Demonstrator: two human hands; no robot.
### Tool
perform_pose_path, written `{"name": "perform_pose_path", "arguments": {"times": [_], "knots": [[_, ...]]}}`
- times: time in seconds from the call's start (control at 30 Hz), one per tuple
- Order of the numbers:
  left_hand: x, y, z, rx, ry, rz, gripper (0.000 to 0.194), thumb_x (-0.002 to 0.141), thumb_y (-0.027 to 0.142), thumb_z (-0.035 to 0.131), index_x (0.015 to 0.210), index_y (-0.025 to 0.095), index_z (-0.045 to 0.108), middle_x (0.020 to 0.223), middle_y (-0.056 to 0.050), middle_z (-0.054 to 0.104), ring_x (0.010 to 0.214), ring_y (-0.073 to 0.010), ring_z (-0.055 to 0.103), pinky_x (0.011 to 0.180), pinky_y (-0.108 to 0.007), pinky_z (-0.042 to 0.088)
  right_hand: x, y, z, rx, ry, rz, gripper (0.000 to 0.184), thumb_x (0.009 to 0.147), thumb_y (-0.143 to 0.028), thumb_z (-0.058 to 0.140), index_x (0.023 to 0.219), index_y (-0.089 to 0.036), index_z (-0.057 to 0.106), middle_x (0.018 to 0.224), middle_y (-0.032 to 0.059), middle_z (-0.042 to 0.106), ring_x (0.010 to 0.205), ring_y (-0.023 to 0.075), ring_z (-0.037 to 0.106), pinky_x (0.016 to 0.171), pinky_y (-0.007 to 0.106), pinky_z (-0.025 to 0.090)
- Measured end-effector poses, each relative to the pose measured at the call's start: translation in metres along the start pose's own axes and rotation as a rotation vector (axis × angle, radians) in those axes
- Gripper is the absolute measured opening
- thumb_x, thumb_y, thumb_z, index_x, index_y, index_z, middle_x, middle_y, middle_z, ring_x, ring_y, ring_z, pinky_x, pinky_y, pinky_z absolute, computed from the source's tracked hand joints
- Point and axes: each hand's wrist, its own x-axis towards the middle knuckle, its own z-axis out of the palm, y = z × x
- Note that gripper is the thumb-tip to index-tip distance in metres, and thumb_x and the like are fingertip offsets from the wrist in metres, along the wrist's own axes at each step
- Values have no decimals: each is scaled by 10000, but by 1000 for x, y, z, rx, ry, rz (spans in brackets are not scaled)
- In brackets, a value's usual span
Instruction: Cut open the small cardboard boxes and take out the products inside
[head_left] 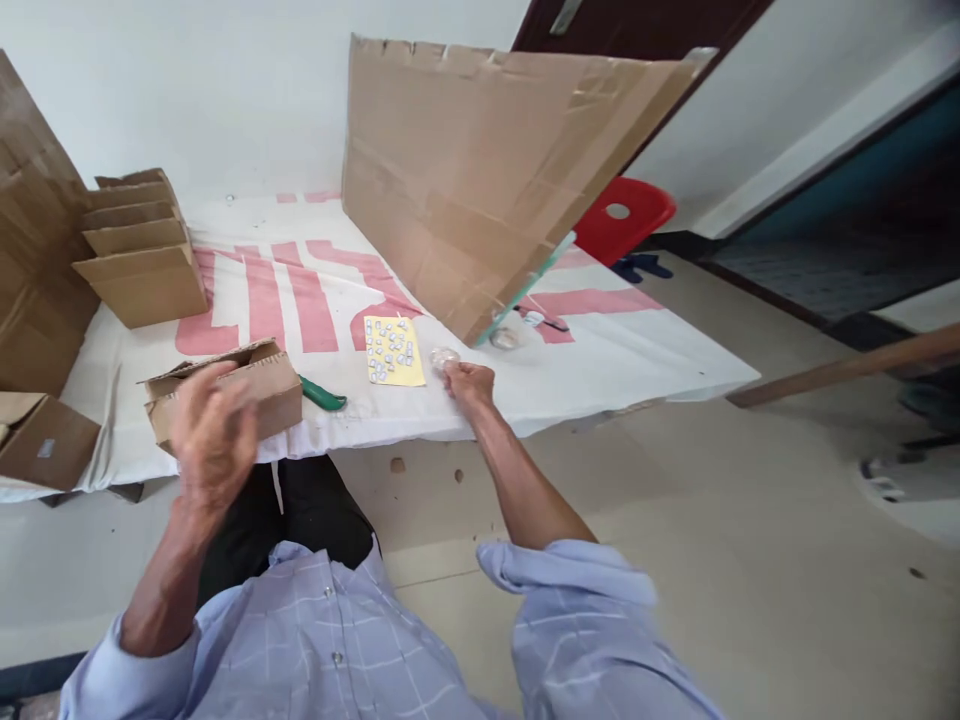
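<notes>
My left hand [214, 430] is raised at the near side of a small cardboard box [274, 395] with its flaps up. Its fingers are somewhat blurred but look apart, with nothing seen in them. My right hand [471, 387] has its fingers closed at the edge of a small clear, round plastic-looking item [444, 357] on the table. What exactly this item is, I cannot make out. Left of it lies a yellow card [409, 375] bearing several small whitish pieces. A green-handled tool [324, 394] lies between the card and the box, partly hidden by the box.
A large cardboard sheet [465, 170] stands upright on the cloth-covered table [637, 370]. Beside its base sits another clear round item [506, 338]. Nested open boxes [146, 265] and another box [52, 440] stand left. A red chair [626, 215] is behind the table.
</notes>
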Motion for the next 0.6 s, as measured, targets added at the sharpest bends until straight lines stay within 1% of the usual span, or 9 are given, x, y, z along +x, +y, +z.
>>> {"name": "perform_pose_path", "arguments": {"times": [0.1, 0.17, 0.23, 0.33, 0.4, 0.43, 0.47, 0.53, 0.6], "knots": [[4, -41, -52, 290, 102, -77, 166, 897, 159, 738, 1006, 254, 821, 1295, -123, 789, 1168, -337, 740, 1101, -580, 590, 9, -4, -6, -140, 169, 142, 501, 891, -730, 738, 791, -251, 631, 629, 61, 629, 648, 239, 654, 659, 426, 554], [3, -67, -74, 365, 50, -215, 113, 915, 225, 695, 933, 231, 806, 1309, -138, 783, 1215, -358, 740, 1127, -597, 577, 6, -16, -2, -224, 238, 155, 408, 917, -606, 742, 979, -207, 688, 892, 161, 733, 909, 334, 728, 840, 533, 597], [1, -88, -84, 311, -71, -389, 169, 929, 313, 658, 923, 223, 801, 1384, -142, 759, 1303, -366, 726, 1146, -572, 582, -1, -32, 13, -277, 231, 106, 355, 954, -494, 689, 1094, -168, 694, 1132, 234, 734, 1102, 373, 706, 1004, 606, 564], [1, -108, -85, 76, -244, -555, 301, 944, 462, 624, 946, 227, 811, 1432, -123, 753, 1406, -355, 684, 1243, -524, 535, -15, -62, 58, -260, 33, -40, 283, 997, -425, 624, 1065, -167, 719, 1245, 229, 725, 1135, 327, 702, 1032, 536, 585], [5, -113, -81, -71, -327, -581, 406, 973, 558, 598, 1000, 227, 830, 1408, -121, 770, 1434, -357, 663, 1316, -515, 465, -26, -86, 97, -214, -146, -148, 271, 1001, -454, 663, 1036, -200, 753, 1235, 158, 754, 1124, 284, 724, 960, 447, 632], [7, -114, -80, -120, -358, -581, 457, 983, 602, 590, 1038, 224, 840, 1398, -124, 775, 1435, -365, 657, 1333, -519, 444, -31, -100, 116, -186, -246, -224, 274, 1002, -481, 693, 1039, -221, 772, 1239, 127, 766, 1139, 273, 730, 981, 435, 637], [9, -114, -78, -148, -384, -582, 506, 985, 644, 589, 1086, 220, 846, 1396, -129, 774, 1432, -376, 654, 1336, -531, 439, -37, -113, 132, -157, -385, -358, 289, 1018, -494, 702, 1095, -229, 789, 1276, 126, 765, 1200, 283, 724, 1043, 460, 628], [12, -115, -78, -168, -426, -592, 616, 959, 726, 608, 1201, 211, 843, 1412, -149, 758, 1431, -405, 644, 1299, -561, 477, -47, -139, 156, -123, -567, -562, 340, 1038, -494, 718, 1255, -241, 783, 1347, 126, 760, 1269, 297, 711, 1123, 506, 601], [12, -116, -80, -172, -473, -616, 745, 898, 800, 653, 1324, 210, 810, 1467, -164, 719, 1440, -429, 632, 1219, -571, 552, -58, -158, 164, -115, -658, -708, 370, 1062, -466, 713, 1340, -226, 757, 1335, 131, 767, 1250, 295, 717, 1122, 510, 597]]}}
